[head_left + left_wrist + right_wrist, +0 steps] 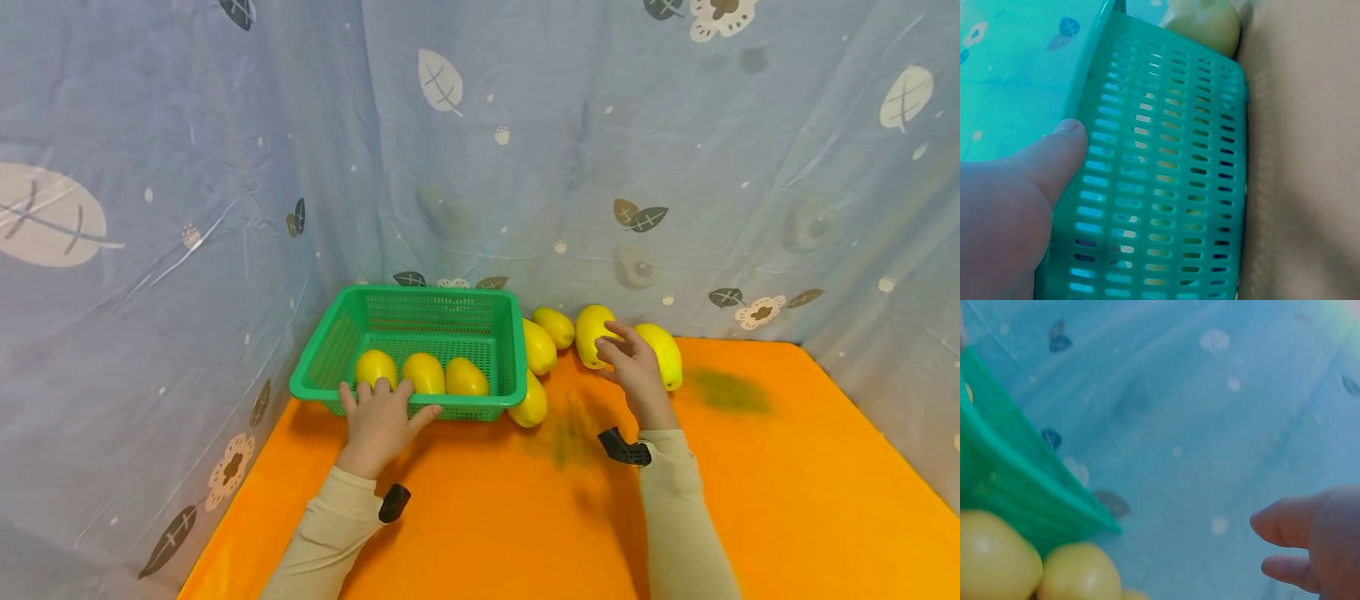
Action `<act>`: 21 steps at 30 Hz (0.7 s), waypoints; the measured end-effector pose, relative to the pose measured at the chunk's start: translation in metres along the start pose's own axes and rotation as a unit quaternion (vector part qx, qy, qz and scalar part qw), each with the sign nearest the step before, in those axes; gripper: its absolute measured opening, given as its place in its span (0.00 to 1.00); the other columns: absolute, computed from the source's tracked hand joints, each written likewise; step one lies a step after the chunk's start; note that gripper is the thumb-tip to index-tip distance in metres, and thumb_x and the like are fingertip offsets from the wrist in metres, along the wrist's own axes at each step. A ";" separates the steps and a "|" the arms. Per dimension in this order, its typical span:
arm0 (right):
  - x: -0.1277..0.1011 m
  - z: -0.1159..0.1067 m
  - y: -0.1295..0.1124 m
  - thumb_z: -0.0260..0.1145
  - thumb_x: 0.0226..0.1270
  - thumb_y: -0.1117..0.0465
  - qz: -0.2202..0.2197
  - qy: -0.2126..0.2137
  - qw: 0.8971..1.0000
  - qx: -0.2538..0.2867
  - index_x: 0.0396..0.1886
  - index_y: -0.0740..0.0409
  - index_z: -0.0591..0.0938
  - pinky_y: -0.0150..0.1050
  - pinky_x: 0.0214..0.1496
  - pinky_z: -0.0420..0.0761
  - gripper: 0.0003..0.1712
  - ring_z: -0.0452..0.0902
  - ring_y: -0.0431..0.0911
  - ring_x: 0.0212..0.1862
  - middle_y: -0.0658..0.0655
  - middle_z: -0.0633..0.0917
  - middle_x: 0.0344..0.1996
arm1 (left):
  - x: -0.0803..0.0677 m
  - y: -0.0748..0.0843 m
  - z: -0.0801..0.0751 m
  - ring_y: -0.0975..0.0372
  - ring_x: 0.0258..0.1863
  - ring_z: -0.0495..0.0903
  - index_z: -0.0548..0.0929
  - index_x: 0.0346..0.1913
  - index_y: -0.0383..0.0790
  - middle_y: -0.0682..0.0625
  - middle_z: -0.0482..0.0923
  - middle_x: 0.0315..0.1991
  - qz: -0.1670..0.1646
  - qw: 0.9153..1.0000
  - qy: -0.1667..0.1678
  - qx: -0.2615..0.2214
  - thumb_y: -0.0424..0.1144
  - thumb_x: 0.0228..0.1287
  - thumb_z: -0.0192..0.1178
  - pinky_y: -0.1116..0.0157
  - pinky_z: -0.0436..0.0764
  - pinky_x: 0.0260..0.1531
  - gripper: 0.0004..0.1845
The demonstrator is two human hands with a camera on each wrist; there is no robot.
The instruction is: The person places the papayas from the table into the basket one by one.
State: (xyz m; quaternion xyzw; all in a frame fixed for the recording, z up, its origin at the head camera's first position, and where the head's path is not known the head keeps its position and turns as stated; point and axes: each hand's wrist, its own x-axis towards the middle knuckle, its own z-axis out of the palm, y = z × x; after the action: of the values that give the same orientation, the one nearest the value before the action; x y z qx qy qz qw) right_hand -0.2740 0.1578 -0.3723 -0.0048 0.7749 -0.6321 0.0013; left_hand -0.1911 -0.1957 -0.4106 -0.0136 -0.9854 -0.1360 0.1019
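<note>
From the head view, the right hand [636, 362] rests with loosely spread fingers on the yellow fruits lying on the orange bench [787, 492] against the curtain: its fingertips touch one upright fruit [592, 335], and a second, longer fruit [663, 354] lies just to the right of the hand, long axis running away from the person. The grip has not closed; the fingers look relaxed and open. The green basket [420, 310] sits well to the left of that hand, so the fruit lies between hand and basket, nearer the right hand by far. The left hand [378, 421] grasps the basket's near rim, fingers hooked over the edge beside three fruits inside. The left wrist view shows the thumb [1063, 147] pressed flat on the slotted basket wall [1166, 187], with a fruit [1207, 25] beyond. The right wrist view shows curled but empty fingers [1285, 522], with fruits [1079, 572] lower left beside the basket corner [1016, 481].
</note>
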 end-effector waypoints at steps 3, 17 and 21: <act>0.001 -0.008 0.010 0.55 0.81 0.49 0.028 0.004 1.000 0.000 0.83 0.52 0.56 0.53 0.69 0.76 0.37 0.65 0.63 0.74 0.66 0.64 0.77 | -0.001 0.000 0.000 0.30 0.57 0.69 0.81 0.61 0.41 0.32 0.77 0.51 0.000 1.000 0.000 0.000 0.65 0.67 0.60 0.24 0.46 0.68 0.33; 0.019 0.002 0.031 0.54 0.81 0.50 0.085 -0.042 0.995 -0.013 0.83 0.53 0.55 0.60 0.72 0.72 0.37 0.65 0.66 0.74 0.69 0.63 0.77 | 0.001 -0.001 -0.001 0.31 0.55 0.70 0.81 0.61 0.41 0.33 0.77 0.50 -0.001 1.000 0.001 0.000 0.65 0.67 0.60 0.25 0.44 0.69 0.34; 0.022 0.015 0.041 0.55 0.81 0.50 0.088 -0.061 0.993 -0.043 0.82 0.54 0.57 0.54 0.64 0.81 0.37 0.71 0.65 0.69 0.68 0.65 0.76 | 0.001 0.000 0.000 0.31 0.56 0.70 0.81 0.61 0.40 0.32 0.77 0.50 0.002 1.000 -0.001 0.001 0.65 0.67 0.60 0.25 0.44 0.69 0.33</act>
State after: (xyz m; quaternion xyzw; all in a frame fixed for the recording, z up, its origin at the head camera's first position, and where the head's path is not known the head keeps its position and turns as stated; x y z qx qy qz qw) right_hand -0.2956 0.1515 -0.4153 0.0250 0.7973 -0.5939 0.1042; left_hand -0.1925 -0.1960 -0.4105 -0.0152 -0.9855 -0.1348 0.1016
